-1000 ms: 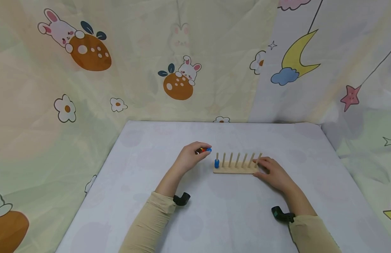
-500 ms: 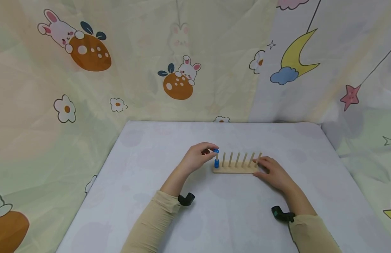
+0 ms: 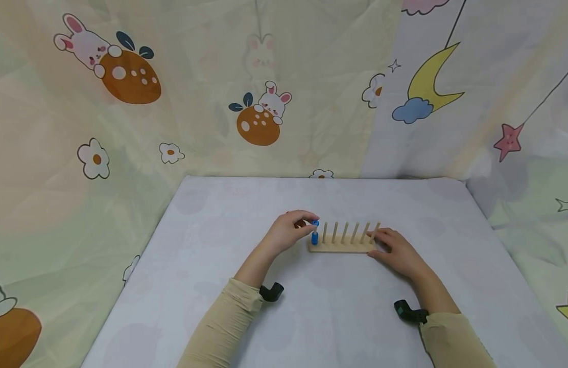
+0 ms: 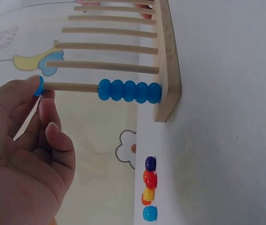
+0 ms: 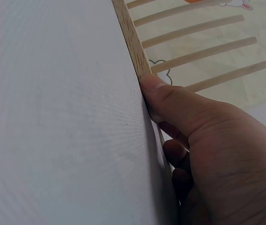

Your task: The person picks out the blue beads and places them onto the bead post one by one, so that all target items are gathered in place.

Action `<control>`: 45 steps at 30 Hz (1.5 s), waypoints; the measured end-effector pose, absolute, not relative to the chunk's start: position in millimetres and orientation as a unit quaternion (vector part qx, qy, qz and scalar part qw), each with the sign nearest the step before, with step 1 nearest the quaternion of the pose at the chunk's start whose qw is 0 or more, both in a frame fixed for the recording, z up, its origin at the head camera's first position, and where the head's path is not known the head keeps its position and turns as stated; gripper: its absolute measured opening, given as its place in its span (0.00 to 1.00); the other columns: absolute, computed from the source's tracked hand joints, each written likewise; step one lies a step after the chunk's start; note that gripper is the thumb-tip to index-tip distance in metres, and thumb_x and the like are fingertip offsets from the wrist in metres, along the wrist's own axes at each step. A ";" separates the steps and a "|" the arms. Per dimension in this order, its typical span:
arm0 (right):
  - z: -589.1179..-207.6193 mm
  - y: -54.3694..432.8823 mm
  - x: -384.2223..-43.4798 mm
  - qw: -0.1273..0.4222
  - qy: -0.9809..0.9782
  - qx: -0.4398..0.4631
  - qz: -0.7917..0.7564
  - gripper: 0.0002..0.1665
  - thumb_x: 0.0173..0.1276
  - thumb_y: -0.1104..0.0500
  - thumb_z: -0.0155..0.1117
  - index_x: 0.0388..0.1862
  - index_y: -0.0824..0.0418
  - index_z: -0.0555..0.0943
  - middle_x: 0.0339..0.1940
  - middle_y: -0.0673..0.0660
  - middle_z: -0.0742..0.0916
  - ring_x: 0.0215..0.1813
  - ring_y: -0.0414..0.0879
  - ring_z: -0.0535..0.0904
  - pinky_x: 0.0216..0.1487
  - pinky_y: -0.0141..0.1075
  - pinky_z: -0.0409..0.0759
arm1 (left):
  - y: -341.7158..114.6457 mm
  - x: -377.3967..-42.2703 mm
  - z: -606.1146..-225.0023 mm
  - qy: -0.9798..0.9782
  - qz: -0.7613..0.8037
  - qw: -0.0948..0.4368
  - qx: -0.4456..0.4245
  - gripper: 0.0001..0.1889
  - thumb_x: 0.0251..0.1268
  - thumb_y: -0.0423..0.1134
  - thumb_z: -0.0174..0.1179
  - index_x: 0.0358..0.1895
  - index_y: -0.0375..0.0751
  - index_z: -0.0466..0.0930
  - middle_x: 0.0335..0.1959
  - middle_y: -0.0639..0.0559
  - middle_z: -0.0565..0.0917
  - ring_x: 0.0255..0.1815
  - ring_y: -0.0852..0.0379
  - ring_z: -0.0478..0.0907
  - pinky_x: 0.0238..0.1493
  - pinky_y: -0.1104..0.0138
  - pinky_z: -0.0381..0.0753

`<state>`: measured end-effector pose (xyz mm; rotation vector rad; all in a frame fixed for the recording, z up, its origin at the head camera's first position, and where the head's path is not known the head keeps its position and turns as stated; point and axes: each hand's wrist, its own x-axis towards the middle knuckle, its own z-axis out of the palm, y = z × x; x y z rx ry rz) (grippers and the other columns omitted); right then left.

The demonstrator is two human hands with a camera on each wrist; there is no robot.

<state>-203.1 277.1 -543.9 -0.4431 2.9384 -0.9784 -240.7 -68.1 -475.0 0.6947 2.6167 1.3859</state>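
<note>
**Fingers of the left hand (image 4: 25, 159) pinch a blue bead (image 4: 40, 87); those of the right hand (image 5: 217, 131) grip a wooden peg rack (image 3: 344, 247)**

The white worktop (image 3: 330, 317) carries everything. On it the rack stands upright, between the two hands, its base (image 4: 171, 65) flat. Being bare wood, it should be stiff and fairly light, so a sideways push could skid or tip it. The end of the base, where the right hand has it, looks the sound place to hold; the slim pegs (image 3: 345, 232) would make poor handles. A column of five blue beads (image 4: 129, 90) sits at the foot of the leftmost peg (image 4: 72, 87). The pinched bead is at that peg's tip; whether the peg has entered its hole I cannot tell. Glossy and apparently hard, it is probably very light, unlikely to break but apt to slip or roll, and best taken by its rim with the hole left clear.

The head view takes in both hands and the whole rack, seven pegs in all. The right wrist view brings the hold on the base's edge up close, yet shows no beads. The left wrist view lets the column be counted and reveals loose coloured beads (image 4: 151, 180) on the worktop, which the head view does not plainly show.
</note>
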 end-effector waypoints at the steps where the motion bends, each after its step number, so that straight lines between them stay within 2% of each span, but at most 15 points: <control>1: -544.2 277.1 -203.2 0.006 0.939 -0.142 -0.313 0.34 0.65 0.42 0.69 0.67 0.54 0.76 0.64 0.59 0.77 0.71 0.62 0.65 0.69 0.61 0.62 | -68.0 -240.9 -475.9 0.858 0.457 0.052 0.228 0.14 0.67 0.50 0.64 0.53 0.57 0.84 0.46 0.64 0.85 0.42 0.62 0.78 0.42 0.65 0.78; 6: -545.1 276.9 -203.0 0.000 0.937 -0.148 -0.315 0.34 0.64 0.43 0.69 0.66 0.54 0.76 0.63 0.60 0.77 0.70 0.62 0.66 0.68 0.61 0.63 | -67.4 -242.1 -480.7 0.856 0.458 0.059 0.230 0.15 0.67 0.50 0.63 0.54 0.54 0.84 0.47 0.64 0.85 0.42 0.61 0.78 0.41 0.65 0.78; 13: -544.0 278.2 -203.5 0.001 0.937 -0.149 -0.315 0.33 0.65 0.43 0.69 0.66 0.53 0.76 0.63 0.58 0.77 0.70 0.61 0.66 0.68 0.60 0.63 | -66.6 -242.7 -484.9 0.862 0.449 0.070 0.222 0.14 0.68 0.51 0.62 0.54 0.58 0.83 0.48 0.66 0.84 0.44 0.61 0.78 0.41 0.66 0.79; 18: -545.1 279.1 -204.7 -0.002 0.938 -0.151 -0.311 0.34 0.65 0.43 0.69 0.67 0.54 0.76 0.63 0.60 0.77 0.70 0.62 0.66 0.68 0.61 0.63 | -66.5 -242.4 -488.4 0.866 0.443 0.077 0.219 0.13 0.68 0.50 0.63 0.53 0.59 0.83 0.50 0.64 0.83 0.44 0.61 0.77 0.41 0.66 0.79; 33: -546.9 279.1 -204.6 0.000 0.938 -0.152 -0.311 0.34 0.65 0.42 0.68 0.67 0.54 0.76 0.63 0.60 0.77 0.70 0.62 0.66 0.68 0.61 0.63 | -65.2 -242.7 -505.5 0.876 0.423 0.066 0.224 0.14 0.67 0.48 0.64 0.54 0.56 0.84 0.49 0.61 0.84 0.43 0.62 0.77 0.38 0.69 0.77; 41: -548.1 279.1 -204.9 -0.004 0.938 -0.152 -0.311 0.34 0.65 0.43 0.69 0.66 0.54 0.76 0.63 0.59 0.77 0.70 0.62 0.66 0.68 0.61 0.63 | -65.2 -243.9 -513.5 0.874 0.424 0.058 0.230 0.12 0.67 0.46 0.65 0.52 0.56 0.84 0.52 0.58 0.83 0.42 0.62 0.77 0.37 0.70 0.76; 45: -547.8 278.4 -205.1 -0.004 0.937 -0.153 -0.313 0.34 0.64 0.43 0.69 0.66 0.53 0.76 0.63 0.58 0.77 0.70 0.61 0.67 0.68 0.60 0.63 | -66.0 -242.7 -513.4 0.874 0.423 0.059 0.231 0.14 0.67 0.46 0.64 0.54 0.55 0.83 0.54 0.58 0.83 0.42 0.62 0.77 0.37 0.70 0.77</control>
